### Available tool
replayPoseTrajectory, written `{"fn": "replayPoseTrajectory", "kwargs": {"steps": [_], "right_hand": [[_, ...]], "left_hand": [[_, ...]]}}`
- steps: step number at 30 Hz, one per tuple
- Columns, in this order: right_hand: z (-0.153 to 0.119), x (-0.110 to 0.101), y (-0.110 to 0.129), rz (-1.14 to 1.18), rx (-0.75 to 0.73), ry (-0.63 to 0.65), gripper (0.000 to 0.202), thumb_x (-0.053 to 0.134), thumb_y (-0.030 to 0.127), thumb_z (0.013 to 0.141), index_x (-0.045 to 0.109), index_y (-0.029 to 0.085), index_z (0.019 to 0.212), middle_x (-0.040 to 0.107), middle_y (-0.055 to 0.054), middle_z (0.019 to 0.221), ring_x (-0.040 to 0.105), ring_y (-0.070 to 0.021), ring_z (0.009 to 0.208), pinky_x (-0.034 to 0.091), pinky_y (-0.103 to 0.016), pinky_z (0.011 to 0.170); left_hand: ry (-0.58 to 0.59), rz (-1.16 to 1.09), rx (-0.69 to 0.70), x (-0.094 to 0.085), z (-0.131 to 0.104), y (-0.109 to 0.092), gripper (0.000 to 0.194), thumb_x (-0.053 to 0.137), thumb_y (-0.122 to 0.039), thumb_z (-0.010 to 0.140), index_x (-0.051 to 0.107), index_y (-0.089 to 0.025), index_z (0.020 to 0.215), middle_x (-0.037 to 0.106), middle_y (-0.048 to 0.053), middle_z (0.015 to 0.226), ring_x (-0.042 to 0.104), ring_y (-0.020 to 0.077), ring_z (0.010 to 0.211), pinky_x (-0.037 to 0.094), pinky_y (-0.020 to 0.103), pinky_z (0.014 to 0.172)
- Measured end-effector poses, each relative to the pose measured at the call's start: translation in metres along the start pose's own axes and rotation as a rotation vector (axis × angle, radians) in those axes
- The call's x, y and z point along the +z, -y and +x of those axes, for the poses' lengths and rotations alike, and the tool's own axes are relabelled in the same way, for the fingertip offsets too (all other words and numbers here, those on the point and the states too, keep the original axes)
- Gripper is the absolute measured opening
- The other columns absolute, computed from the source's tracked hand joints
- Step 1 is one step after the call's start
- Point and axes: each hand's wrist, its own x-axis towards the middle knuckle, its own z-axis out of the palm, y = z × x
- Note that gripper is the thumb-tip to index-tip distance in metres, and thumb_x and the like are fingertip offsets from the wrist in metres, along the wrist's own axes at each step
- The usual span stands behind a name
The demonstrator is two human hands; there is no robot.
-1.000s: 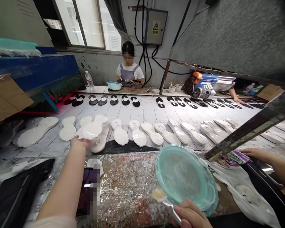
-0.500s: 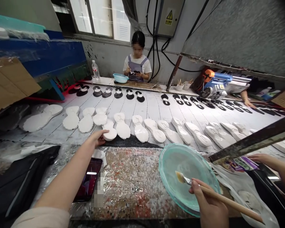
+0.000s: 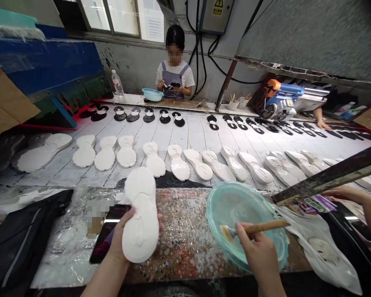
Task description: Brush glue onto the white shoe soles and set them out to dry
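A white shoe sole is gripped in my left hand, held up on end above the near board, its broad face towards me. Fingers of that hand wrap behind it and show at its right edge. My right hand closes round the wooden handle of a brush. The yellowish bristles dip into a round turquoise basin, low over its bottom. A translucent, whitish layer covers the inside of the basin. Beyond my hands, a row of white soles lies across the white belt.
A phone lies under my left forearm, with a black bag further left. A slanted metal bar crosses at right, near another person's arm. Black shoe pieces line the far belt. A co-worker sits opposite.
My left hand has lifted the white sole off the belt and brought it closer, upright. The brush in my right hand has tipped lower, its bristles moving left and down in the basin.
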Motion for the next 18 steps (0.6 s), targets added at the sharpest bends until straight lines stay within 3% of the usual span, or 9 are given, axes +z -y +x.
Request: {"fn": "replayPoseTrajectory", "kwargs": {"steps": [3,7,14,18], "right_hand": [[-0.003,-0.007,0.0,0.015,-0.021,-0.055,0.038,0.055,0.054,0.079,0.067,0.018,0.078,0.063,-0.004,0.07,0.061,-0.0202,0.072,0.043,-0.028,0.069],[0.001,-0.002,-0.006,0.028,-0.045,-0.036,0.04,0.054,0.054,0.078,0.069,0.017,0.079,0.065,-0.006,0.073,0.06,-0.019,0.069,0.045,-0.027,0.067],[0.019,0.023,-0.01,0.056,-0.109,0.154,0.034,0.064,0.049,0.068,0.07,0.015,0.067,0.063,-0.006,0.061,0.058,-0.0172,0.059,0.04,-0.024,0.056],[0.01,0.017,-0.007,0.147,-0.12,0.083,0.038,0.061,0.052,0.077,0.069,0.014,0.076,0.064,-0.007,0.07,0.059,-0.0171,0.067,0.041,-0.024,0.06]], "left_hand": [[-0.035,0.116,-0.028,0.031,0.009,0.008,0.045,0.051,-0.036,0.089,0.058,-0.004,0.12,0.073,0.025,0.088,0.072,0.0323,0.069,0.059,0.044,0.062],[0.0,0.174,-0.042,0.063,0.016,0.016,0.05,0.041,-0.032,0.095,0.052,-0.001,0.133,0.074,0.022,0.085,0.073,0.0308,0.07,0.06,0.041,0.063],[0.014,0.195,0.01,0.088,0.025,0.033,0.047,0.041,-0.03,0.098,0.054,-0.005,0.135,0.075,0.013,0.08,0.073,0.0239,0.075,0.06,0.032,0.07],[0.038,0.205,-0.061,0.098,0.024,0.032,0.048,0.037,-0.035,0.099,0.058,-0.007,0.132,0.075,0.013,0.081,0.073,0.0237,0.075,0.06,0.032,0.071]]}}
